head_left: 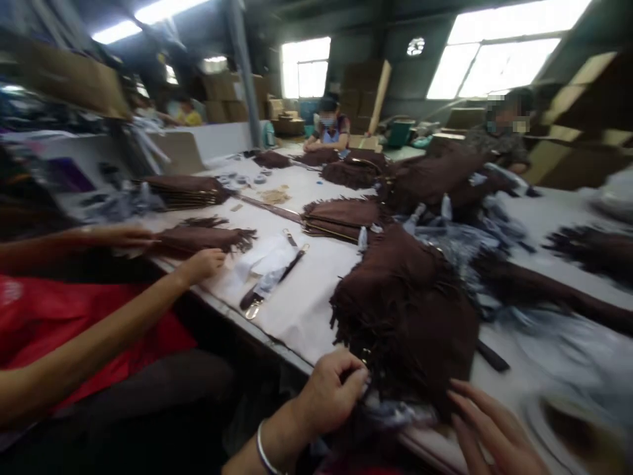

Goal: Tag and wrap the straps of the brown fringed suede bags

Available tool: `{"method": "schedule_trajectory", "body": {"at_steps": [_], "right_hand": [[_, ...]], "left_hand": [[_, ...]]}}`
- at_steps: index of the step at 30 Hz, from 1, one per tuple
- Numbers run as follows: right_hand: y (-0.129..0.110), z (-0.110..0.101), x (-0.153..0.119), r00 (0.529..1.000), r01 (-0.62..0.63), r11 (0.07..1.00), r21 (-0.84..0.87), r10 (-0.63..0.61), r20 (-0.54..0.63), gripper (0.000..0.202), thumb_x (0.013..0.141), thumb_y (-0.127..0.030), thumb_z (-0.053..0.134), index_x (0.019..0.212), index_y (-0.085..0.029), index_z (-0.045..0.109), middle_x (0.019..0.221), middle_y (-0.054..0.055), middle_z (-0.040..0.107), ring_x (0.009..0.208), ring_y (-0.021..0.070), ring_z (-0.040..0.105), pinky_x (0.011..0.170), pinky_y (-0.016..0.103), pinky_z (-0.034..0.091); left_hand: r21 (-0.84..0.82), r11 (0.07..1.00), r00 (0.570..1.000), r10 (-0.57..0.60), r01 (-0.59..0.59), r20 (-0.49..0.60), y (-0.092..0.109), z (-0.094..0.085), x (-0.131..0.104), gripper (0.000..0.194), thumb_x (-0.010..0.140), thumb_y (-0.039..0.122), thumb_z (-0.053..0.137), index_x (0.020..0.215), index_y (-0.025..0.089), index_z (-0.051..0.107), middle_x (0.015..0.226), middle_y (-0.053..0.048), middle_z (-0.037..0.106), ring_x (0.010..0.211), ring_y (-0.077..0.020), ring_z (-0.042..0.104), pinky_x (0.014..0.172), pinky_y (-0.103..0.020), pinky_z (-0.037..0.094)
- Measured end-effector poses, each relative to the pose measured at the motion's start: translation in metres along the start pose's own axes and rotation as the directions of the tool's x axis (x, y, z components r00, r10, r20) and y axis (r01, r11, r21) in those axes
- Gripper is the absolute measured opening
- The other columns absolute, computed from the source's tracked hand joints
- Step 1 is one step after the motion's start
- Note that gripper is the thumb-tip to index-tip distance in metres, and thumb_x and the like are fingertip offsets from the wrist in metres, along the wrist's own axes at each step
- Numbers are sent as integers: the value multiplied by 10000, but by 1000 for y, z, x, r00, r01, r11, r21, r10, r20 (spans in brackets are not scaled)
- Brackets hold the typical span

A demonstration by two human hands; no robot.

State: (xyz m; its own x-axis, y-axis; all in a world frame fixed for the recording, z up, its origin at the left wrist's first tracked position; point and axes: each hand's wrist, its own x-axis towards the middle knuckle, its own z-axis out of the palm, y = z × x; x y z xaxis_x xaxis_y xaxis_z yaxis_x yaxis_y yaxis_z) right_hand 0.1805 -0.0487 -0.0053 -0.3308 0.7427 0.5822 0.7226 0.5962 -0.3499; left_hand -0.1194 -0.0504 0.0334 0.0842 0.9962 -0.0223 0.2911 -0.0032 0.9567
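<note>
A dark brown fringed bag lies on the white table in front of me, its fringe toward the left. My left hand, below a silver bangle-ringed wrist, pinches something at the bag's lower left edge; a small metal piece shows just above the fingertips, but what is gripped is too small to name. Fingers stretched out, my right hand touches the bag's lower right side. Clear plastic shows below the bag, between the hands.
Beside me at left, a person in red handles another brown fringed piece. A strap with metal clasps lies on the table. Stacked brown bags and plastic wrapping lie beyond. Two people sit across the table.
</note>
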Motion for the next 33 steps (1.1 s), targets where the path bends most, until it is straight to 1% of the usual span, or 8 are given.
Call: {"method": "schedule_trajectory", "body": {"at_steps": [2, 6, 9, 12, 16, 20, 28, 33], "right_hand": [[-11, -10, -15, 961, -269, 962, 40, 265, 77, 304, 887, -336, 565, 1131, -203, 690, 1143, 100, 714, 1025, 258, 684, 887, 372, 553], [-24, -14, -24, 728, -668, 740, 78, 628, 274, 375, 918, -427, 498, 1101, -173, 704, 1008, 95, 749, 870, 238, 713, 768, 352, 578], [-26, -14, -22, 724, -673, 734, 92, 629, 283, 393, 875, -414, 549, 1139, -155, 682, 1004, 102, 736, 892, 247, 689, 829, 382, 547], [-23, -19, -22, 742, -653, 750, 105, 606, 286, 351, 856, -355, 559, 1121, -156, 676, 983, 95, 725, 882, 238, 667, 840, 384, 522], [-12, -30, -33, 722, -687, 697, 204, 624, 300, 303, 863, -321, 535, 1076, -154, 671, 949, 84, 719, 821, 211, 653, 803, 359, 512], [-2, -38, -45, 681, -731, 583, 355, 650, 337, 303, 857, -348, 558, 1064, -159, 672, 817, 51, 705, 708, 190, 630, 688, 325, 504], [-8, -41, -29, 564, -763, 148, 629, 629, 535, 355, 820, -453, 617, 1014, -159, 659, 774, 38, 689, 656, 166, 623, 579, 283, 477], [-8, -43, -14, 679, -671, 278, 687, 603, 419, 321, 843, -418, 597, 1008, -158, 685, 825, 50, 703, 736, 172, 635, 622, 279, 470]], "left_hand": [[6, 1000, 999, 10, -9, -34, 1, 8, 7, 224, 897, 314, 545, 832, 159, 693, 777, -47, 664, 752, -161, 596, 705, -262, 468], [108, 986, 979, 145, -130, -141, 15, 17, 33, 206, 913, 324, 544, 960, 170, 674, 830, -48, 661, 758, -165, 608, 700, -279, 490], [312, 865, 890, 443, -393, -105, 37, 28, 48, 198, 896, 266, 566, 1039, 168, 663, 961, -83, 649, 884, -186, 611, 807, -320, 505], [461, 657, 781, 606, -597, 148, 56, 48, 56, 303, 866, 232, 593, 1160, 179, 647, 1153, -117, 624, 1122, -233, 561, 999, -398, 446], [592, 366, 690, 489, -718, 534, 64, 76, 64, 494, 774, 162, 636, 1259, 258, 628, 1401, -100, 521, 1357, -325, 382, 1122, -542, 280], [640, 218, 667, 390, -736, 635, 65, 88, 80, 536, 774, 97, 572, 1281, 262, 620, 1401, -121, 522, 1355, -343, 383, 1085, -570, 295], [613, 445, 744, 527, -653, 411, 106, 91, 116, 522, 754, 35, 491, 1234, 166, 650, 1222, -134, 648, 1139, -276, 582, 1004, -397, 441], [486, 653, 800, 570, -580, 188, 132, 93, 132, 508, 685, 17, 526, 1143, 146, 704, 1150, -115, 687, 1084, -263, 611, 1036, -372, 422]]}}
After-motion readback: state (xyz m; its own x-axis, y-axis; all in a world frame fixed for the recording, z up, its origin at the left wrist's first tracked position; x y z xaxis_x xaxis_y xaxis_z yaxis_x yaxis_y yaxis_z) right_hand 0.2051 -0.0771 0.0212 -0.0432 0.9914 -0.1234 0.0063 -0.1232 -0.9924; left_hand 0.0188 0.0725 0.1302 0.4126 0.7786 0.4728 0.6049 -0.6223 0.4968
